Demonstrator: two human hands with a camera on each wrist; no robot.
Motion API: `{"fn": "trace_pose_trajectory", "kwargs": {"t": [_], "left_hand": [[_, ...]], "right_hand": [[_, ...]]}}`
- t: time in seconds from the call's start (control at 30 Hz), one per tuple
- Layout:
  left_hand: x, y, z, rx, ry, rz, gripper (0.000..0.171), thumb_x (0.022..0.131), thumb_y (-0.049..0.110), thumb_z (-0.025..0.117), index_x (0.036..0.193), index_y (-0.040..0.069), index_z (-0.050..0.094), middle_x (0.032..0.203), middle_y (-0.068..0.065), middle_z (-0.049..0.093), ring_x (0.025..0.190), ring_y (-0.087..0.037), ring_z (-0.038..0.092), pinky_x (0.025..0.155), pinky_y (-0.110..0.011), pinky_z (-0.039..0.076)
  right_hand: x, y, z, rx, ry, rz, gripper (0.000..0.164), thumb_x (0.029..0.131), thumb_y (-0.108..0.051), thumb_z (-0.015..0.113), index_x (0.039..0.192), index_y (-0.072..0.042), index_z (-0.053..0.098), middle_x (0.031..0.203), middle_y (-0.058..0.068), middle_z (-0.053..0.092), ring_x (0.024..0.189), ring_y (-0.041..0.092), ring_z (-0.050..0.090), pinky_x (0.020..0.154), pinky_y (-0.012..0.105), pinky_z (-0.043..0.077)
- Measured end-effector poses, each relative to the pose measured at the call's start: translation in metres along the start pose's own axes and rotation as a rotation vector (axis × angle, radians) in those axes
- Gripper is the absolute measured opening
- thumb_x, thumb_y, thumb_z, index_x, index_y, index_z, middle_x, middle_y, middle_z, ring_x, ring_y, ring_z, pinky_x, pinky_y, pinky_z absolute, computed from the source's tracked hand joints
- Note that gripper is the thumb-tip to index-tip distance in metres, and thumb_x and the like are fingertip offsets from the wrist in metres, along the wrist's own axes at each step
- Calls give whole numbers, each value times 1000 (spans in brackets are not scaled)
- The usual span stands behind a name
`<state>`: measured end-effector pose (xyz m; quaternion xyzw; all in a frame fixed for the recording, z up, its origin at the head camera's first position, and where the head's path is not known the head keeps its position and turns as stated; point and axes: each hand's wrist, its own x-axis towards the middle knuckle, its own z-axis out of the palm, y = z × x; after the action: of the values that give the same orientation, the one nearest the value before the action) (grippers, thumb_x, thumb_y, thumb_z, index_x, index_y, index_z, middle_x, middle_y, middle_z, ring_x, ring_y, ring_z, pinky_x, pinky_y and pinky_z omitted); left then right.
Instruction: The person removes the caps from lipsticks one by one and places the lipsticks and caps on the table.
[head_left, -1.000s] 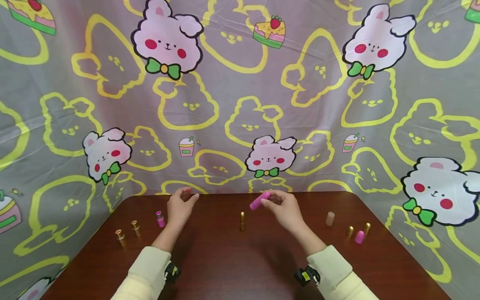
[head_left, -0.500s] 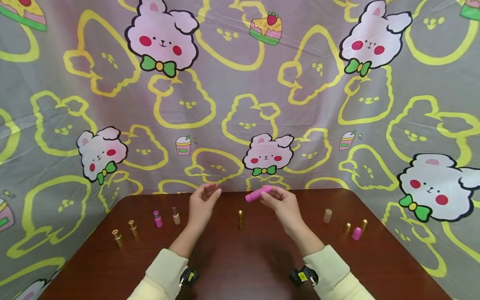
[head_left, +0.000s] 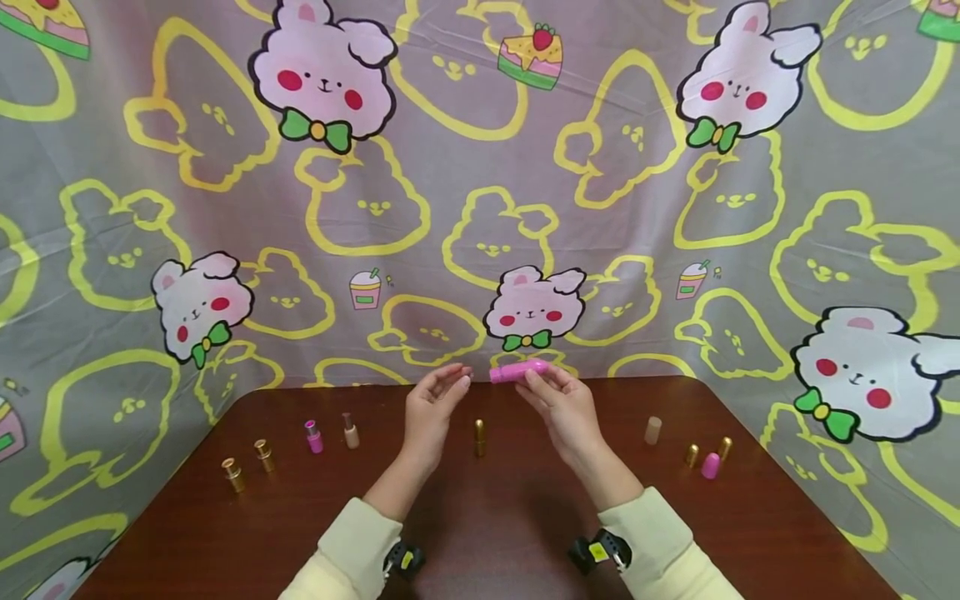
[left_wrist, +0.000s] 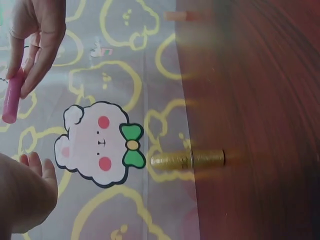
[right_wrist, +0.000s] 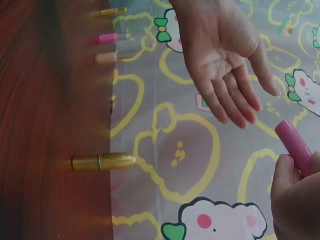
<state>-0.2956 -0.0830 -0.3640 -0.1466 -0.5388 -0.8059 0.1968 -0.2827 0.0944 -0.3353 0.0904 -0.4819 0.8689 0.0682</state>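
Note:
My right hand (head_left: 561, 408) pinches a pink lipstick tube (head_left: 516, 372) near its rounded end, above the table, with the other end pointing left. My left hand (head_left: 433, 412) is held just left of the tube, fingers relaxed and apart from it. In the right wrist view the left palm (right_wrist: 220, 60) shows with nothing in it. A gold capped lipstick (head_left: 479, 437) stands upright on the table between and below the hands; it also shows in the left wrist view as a gold tube (left_wrist: 187, 159).
On the left of the table (head_left: 495, 517) stand two gold lipsticks (head_left: 232, 475), a pink one (head_left: 313, 437) and a beige one (head_left: 351, 432), all uncapped. On the right are a beige cap (head_left: 653, 430), gold caps (head_left: 724, 448) and a pink cap (head_left: 711, 466). A patterned cloth (head_left: 450, 208) hangs behind.
My left hand has moved right, away from the uncapped lipsticks, towards the pink tube. My right hand has raised the tube slightly and turned it from slanted to nearly level.

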Motion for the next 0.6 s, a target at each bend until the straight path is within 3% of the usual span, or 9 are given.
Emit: {"fn": "trace_pose_trajectory", "kwargs": {"t": [0.2,0.6], "left_hand": [[-4,3,9,-226,0,-97,22,92,-7,58,114,-9,61,102,-10,70,102,-24,66,93,-38,50],[-9,2,31,-362,14,-164,19,92,-7,58,106,0,68,102,-8,66,94,-16,67,101,-43,43]], "right_hand": [[-1,0,6,75,2,10,14,95,5,55,100,-2,66,98,7,67,89,18,68,92,42,49],[-6,3,12,154,-6,34,13,96,2,54,101,-3,65,101,9,67,90,19,68,90,37,51]]}}
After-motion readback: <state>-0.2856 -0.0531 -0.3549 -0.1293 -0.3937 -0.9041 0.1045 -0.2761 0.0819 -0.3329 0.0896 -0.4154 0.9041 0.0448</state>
